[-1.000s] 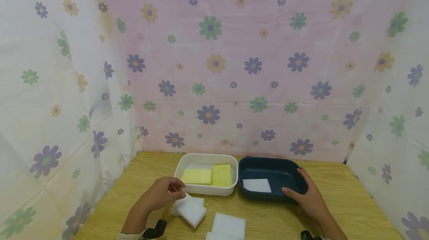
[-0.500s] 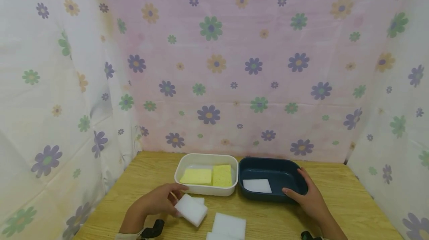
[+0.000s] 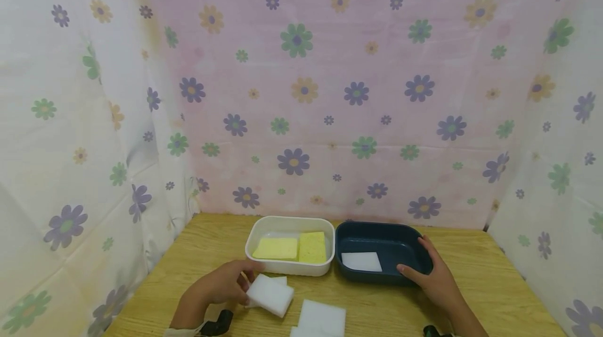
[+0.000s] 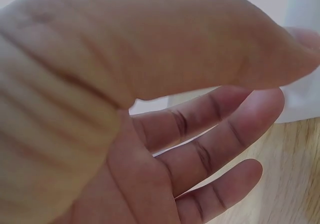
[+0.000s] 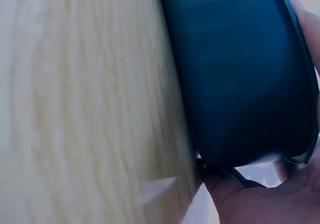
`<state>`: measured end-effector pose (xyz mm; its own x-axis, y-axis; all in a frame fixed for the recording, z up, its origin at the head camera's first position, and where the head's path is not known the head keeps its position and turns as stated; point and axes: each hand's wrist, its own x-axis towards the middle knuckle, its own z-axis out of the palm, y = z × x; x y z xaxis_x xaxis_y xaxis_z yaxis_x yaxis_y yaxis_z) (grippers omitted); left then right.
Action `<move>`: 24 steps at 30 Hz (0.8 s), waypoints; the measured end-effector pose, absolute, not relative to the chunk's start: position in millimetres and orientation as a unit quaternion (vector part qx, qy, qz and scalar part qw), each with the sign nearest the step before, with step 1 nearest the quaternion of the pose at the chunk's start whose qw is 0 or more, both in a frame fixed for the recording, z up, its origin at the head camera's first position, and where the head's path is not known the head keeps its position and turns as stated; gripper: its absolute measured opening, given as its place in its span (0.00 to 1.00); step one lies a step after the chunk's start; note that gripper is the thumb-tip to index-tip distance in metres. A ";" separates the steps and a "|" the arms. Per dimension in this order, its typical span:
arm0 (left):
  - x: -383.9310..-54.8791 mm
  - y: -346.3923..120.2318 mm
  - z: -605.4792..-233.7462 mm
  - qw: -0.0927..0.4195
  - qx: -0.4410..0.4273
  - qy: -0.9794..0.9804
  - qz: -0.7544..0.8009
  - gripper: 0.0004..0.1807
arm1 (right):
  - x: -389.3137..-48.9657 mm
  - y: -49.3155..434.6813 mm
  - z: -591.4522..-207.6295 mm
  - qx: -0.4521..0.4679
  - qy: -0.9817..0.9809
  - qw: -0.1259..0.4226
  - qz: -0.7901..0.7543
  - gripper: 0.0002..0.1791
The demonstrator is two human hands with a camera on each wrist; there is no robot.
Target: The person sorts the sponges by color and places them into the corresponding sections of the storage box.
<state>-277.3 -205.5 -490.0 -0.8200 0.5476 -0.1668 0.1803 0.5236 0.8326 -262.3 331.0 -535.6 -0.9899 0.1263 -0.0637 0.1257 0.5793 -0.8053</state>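
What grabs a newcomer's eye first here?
Probably the two tubs side by side at the back of the wooden table: a white tub holding two yellow sponges and a dark blue tub. The left hand holds a white sponge; the right hand grips the dark blue tub's corner.

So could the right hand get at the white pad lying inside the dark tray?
Probably yes. The right hand already grips the dark tray at its near right corner, the tray is open-topped, and nothing lies over the white pad.
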 end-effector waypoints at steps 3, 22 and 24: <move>-277.0 -204.5 -489.4 0.203 0.214 0.854 0.428 0.37 | -262.5 331.3 -535.1 -0.071 -0.889 -0.002 0.452 0.66; -275.9 -203.2 -484.6 0.196 0.217 0.861 0.416 0.32 | -260.7 329.4 -531.5 -0.073 -0.890 -0.008 0.449 0.64; -275.5 -203.2 -484.1 0.194 0.218 0.862 0.415 0.32 | -260.6 329.4 -531.1 -0.075 -0.890 -0.010 0.449 0.64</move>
<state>-275.5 -203.2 -484.1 -0.8297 0.5369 -0.1529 0.2157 0.5610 0.7992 -260.6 329.4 -531.1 -0.9887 0.1242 -0.0844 0.1417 0.5856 -0.7981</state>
